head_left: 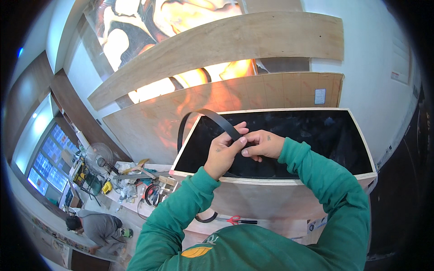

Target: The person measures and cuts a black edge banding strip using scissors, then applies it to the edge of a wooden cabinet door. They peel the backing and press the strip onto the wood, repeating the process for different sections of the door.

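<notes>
A flexible black strip (216,118), like edge banding, arches up from my hands and curves down past the left corner of a box. My left hand (220,153) has the strip between thumb and fingers, with some fingers stretched past it. Close against it, my right hand (266,143) is closed with thumb and finger pinched together at the strip's end; exactly what it grips is partly hidden. Both hands are above the glossy black top (312,135) of the box, which has pale plywood edges (271,181).
Red-handled scissors (234,220) and a black-handled tool (248,222) lie below the box's near side. Plywood boards (271,36) lean behind. At left are a cluttered worktable, a fan (98,154), a yellow tape measure (107,187) and a bent-over person in grey (99,226).
</notes>
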`<state>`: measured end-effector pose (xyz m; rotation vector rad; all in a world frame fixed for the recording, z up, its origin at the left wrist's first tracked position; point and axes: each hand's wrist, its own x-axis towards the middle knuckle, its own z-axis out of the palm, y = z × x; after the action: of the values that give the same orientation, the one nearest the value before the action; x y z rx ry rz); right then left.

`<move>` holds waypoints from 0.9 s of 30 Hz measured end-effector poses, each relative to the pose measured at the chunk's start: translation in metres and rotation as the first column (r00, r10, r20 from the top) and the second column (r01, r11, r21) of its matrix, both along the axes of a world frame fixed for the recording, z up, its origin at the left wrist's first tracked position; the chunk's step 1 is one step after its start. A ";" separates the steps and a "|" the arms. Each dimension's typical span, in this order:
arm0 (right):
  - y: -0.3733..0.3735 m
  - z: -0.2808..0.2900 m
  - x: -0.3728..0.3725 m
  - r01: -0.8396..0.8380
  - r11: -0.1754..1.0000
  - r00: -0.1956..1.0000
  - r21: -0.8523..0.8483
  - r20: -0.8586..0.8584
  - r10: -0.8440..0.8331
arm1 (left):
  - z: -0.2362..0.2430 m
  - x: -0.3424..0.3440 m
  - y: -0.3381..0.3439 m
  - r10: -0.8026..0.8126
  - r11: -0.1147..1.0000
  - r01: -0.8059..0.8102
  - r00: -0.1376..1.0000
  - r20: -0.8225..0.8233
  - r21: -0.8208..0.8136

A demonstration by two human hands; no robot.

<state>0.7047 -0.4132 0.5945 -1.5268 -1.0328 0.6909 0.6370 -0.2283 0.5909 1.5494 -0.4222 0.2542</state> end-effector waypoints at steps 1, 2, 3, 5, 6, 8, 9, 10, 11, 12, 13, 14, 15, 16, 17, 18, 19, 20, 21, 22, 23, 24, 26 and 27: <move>0.000 -0.001 0.000 0.047 0.999 0.998 -0.016 0.028 -0.047 | -0.002 0.002 -0.003 0.006 1.000 -0.006 1.000 -0.006 0.012; 0.001 -0.002 0.000 0.069 0.997 0.998 -0.030 0.005 -0.068 | -0.003 0.003 -0.005 0.014 1.000 -0.013 1.000 -0.011 0.025; 0.000 -0.002 -0.001 0.089 0.995 0.996 -0.043 -0.021 -0.090 | -0.004 0.003 -0.006 0.021 0.999 -0.021 1.000 -0.018 0.039; 0.001 -0.001 -0.001 0.133 0.990 0.990 -0.047 -0.049 -0.135 | 0.002 0.008 -0.003 0.053 0.999 -0.053 0.999 -0.006 0.001; 0.004 -0.003 0.000 0.152 0.988 0.986 -0.039 -0.056 -0.155 | 0.004 0.010 0.000 0.073 0.997 -0.073 0.997 -0.006 -0.020; 0.004 -0.004 0.001 0.159 0.985 0.984 -0.063 -0.069 -0.163 | 0.016 0.020 0.007 0.152 0.979 -0.159 0.986 -0.064 -0.127; 0.002 -0.004 0.002 0.140 0.986 0.986 -0.095 -0.074 -0.147 | 0.017 0.031 0.021 0.188 0.969 -0.191 0.982 -0.032 -0.154; 0.003 -0.004 0.002 0.117 0.985 0.989 -0.126 -0.077 -0.127 | 0.018 0.042 0.041 0.229 0.957 -0.225 0.973 0.000 -0.181; 0.005 -0.001 -0.003 0.112 0.983 0.991 -0.143 -0.055 -0.121 | 0.018 0.051 0.065 0.259 0.953 -0.251 0.965 0.027 -0.168; 0.004 0.003 -0.005 0.107 0.982 0.992 -0.156 -0.053 -0.117 | 0.021 0.058 0.084 0.276 0.951 -0.264 0.959 0.058 -0.159; 0.001 0.007 -0.006 0.104 0.981 0.992 -0.163 -0.051 -0.114 | 0.030 0.057 0.096 0.284 0.947 -0.274 0.958 0.039 -0.167; 0.000 0.009 -0.005 0.099 0.980 0.993 -0.170 -0.049 -0.109 | 0.038 0.054 0.109 0.301 0.949 -0.298 0.953 0.022 -0.102; 0.000 0.009 -0.003 0.106 0.978 0.992 -0.182 -0.042 -0.115 | 0.044 0.051 0.121 0.333 0.942 -0.332 0.942 0.034 -0.049; -0.001 0.009 -0.002 0.095 0.977 0.994 -0.191 -0.037 -0.104 | 0.046 0.050 0.135 0.364 0.931 -0.364 0.930 0.043 0.002; -0.002 0.010 -0.002 0.085 0.976 0.995 -0.199 -0.032 -0.093 | 0.049 0.054 0.152 0.397 0.917 -0.398 0.914 0.089 -0.004; -0.002 0.010 -0.003 0.062 0.976 0.997 -0.209 -0.031 -0.070 | 0.053 0.051 0.168 0.429 0.901 -0.433 0.896 0.112 0.016; -0.002 0.012 -0.005 0.059 0.976 0.997 -0.211 -0.033 -0.067 | 0.056 0.049 0.180 0.455 0.886 -0.462 0.883 0.120 0.045; -0.002 0.014 -0.007 0.036 0.976 0.999 -0.215 -0.025 -0.042 | 0.059 0.047 0.193 0.480 0.868 -0.491 0.868 0.127 0.073; -0.001 0.014 -0.008 0.006 0.975 1.000 -0.221 -0.017 -0.010 | 0.061 0.041 0.211 0.509 0.850 -0.520 0.852 0.122 0.083; -0.001 0.015 -0.008 -0.017 0.974 1.000 -0.227 -0.007 0.016 | 0.063 0.040 0.230 0.531 0.835 -0.542 0.839 0.117 0.092; -0.002 0.015 -0.006 -0.043 0.969 0.999 -0.244 -0.020 0.039 | 0.065 0.036 0.247 0.554 0.819 -0.564 0.825 0.113 0.102; -0.005 0.018 -0.004 -0.033 0.969 0.999 -0.245 -0.010 0.032 | 0.069 0.031 0.263 0.572 0.806 -0.580 0.814 0.099 0.119; -0.012 0.020 0.000 -0.008 0.970 1.000 -0.241 0.002 0.009 | 0.075 0.026 0.285 0.602 0.780 -0.604 0.796 0.068 0.161; -0.012 0.024 -0.002 0.003 0.968 1.000 -0.253 0.006 -0.002 | 0.079 0.024 0.290 0.618 0.767 -0.627 0.779 0.108 0.134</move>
<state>0.7030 -0.4254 0.6181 -1.7497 -0.9745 0.8423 0.6613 0.0613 0.6696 1.8147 0.0548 0.8030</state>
